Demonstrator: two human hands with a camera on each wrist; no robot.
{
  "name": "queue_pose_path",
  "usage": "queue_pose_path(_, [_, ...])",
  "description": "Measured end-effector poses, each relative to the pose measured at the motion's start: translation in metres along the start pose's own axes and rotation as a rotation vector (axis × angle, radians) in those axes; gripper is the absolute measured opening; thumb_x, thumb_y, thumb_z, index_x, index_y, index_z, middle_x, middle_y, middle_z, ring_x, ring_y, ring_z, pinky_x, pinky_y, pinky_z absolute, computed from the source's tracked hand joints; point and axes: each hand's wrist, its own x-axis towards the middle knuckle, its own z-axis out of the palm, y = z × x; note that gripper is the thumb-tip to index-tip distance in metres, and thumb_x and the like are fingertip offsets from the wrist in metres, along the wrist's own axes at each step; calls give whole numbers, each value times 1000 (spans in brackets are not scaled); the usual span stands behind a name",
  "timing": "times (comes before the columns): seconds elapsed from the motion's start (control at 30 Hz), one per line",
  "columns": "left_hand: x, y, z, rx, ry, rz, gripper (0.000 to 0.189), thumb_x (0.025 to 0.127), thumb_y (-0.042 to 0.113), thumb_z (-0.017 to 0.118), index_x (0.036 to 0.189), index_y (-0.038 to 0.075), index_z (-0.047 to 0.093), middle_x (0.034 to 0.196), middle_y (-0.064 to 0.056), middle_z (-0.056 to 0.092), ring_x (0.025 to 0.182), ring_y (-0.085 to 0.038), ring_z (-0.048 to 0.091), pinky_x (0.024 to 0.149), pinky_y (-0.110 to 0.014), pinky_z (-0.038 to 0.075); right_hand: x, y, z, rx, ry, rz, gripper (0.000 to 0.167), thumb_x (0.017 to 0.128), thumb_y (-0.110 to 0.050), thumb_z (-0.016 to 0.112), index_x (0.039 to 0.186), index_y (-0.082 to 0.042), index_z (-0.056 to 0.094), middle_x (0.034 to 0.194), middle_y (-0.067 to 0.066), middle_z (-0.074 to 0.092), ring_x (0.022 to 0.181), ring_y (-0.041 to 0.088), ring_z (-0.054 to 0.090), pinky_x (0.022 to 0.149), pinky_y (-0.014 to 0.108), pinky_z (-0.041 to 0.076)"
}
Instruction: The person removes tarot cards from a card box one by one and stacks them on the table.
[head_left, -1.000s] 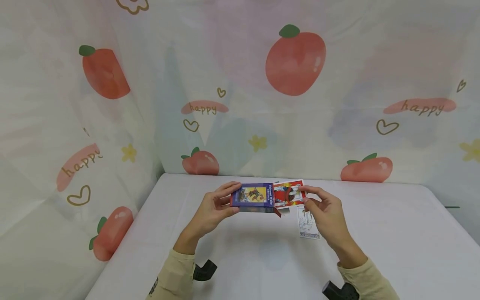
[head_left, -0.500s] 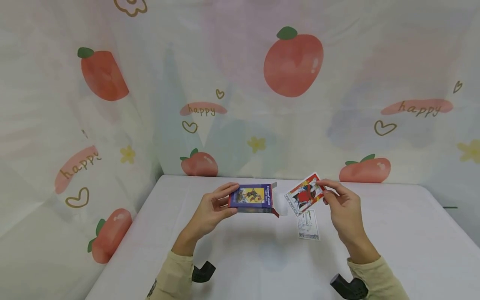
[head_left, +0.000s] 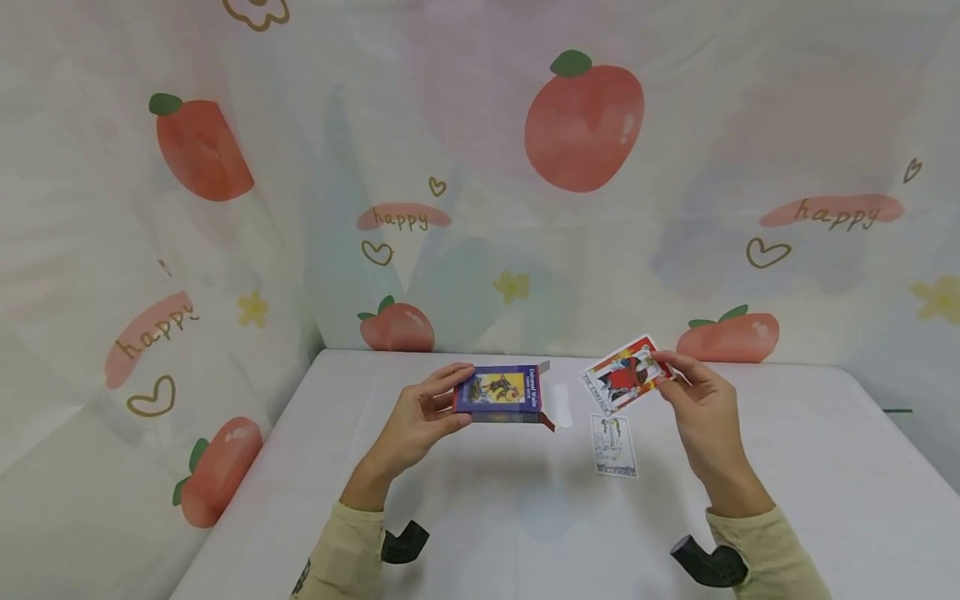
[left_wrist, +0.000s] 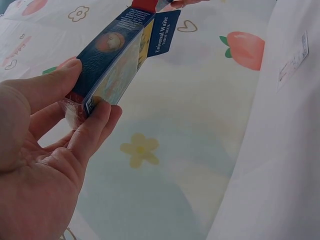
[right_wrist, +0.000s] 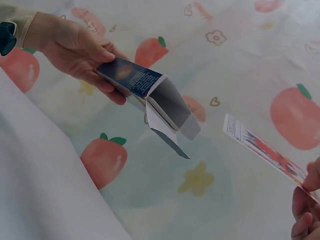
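My left hand (head_left: 412, 429) grips the closed end of a blue tarot card box (head_left: 498, 390), thumb on one side and fingers on the other. The box's right end gapes, its flaps (right_wrist: 167, 134) folded out in the right wrist view. To the right of the box, my right hand (head_left: 708, 429) pinches a red tarot card (head_left: 626, 375) by its right edge between thumb and fingers. The card is tilted, its picture facing up toward the head camera. Below it, a mostly white card (head_left: 614, 447) lies on the table.
A white cloth covers the table (head_left: 517, 517). Behind it hangs a pale curtain (head_left: 465, 108) printed with red fruit, hearts and "happy". Black devices (head_left: 708, 562) are strapped at both wrists, by the beige sleeves.
My right hand has drawn the red card out of the box and carried it right, turning it at a slant. My left hand keeps its hold on the box with little movement.
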Motion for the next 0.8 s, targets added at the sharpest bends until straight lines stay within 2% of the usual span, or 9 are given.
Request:
queue_pose_path(0.23, [0,0,0,-4,6,3,60,93,9,72,148,4,50,161,-17,35,128,-41,57,96,-23,56,3,2,-4,-13,60,10,22,102,-4,56,121,0,67,108,-10,65,97,7,56,81,8,48])
queue_pose_path(0.37, [-1,1,1,-9,8,-6,59,93,8,72,148,4,50,162,-17,35,128,-41,57,96,-24,56,4,5,-5,-98,74,45,25,102,-6,55,124,1,66,107,-17,65,98,5,55,81,8,47])
queue_pose_path(0.57, [-1,2,1,-10,10,-9,60,93,9,72,148,4,50,162,-17,34,128,-41,57,96,-23,56,8,15,-11,-254,-5,46,26,104,-6,51,126,1,64,106,-23,62,93,2,55,80,7,48])
queue_pose_path(0.7, [-1,2,1,-12,10,-15,59,93,8,72,148,4,50,162,-16,34,129,-41,57,96,-23,56,9,21,-13,-248,-66,37,28,102,0,51,128,4,61,106,-21,62,90,0,58,79,8,50])
queue_pose_path(0.8, [0,2,1,-14,8,-19,59,93,7,72,148,4,51,162,-16,34,129,-41,57,95,-23,56,10,25,-14,-246,-83,29,30,101,3,51,130,7,59,106,-20,62,90,-1,58,77,9,50])
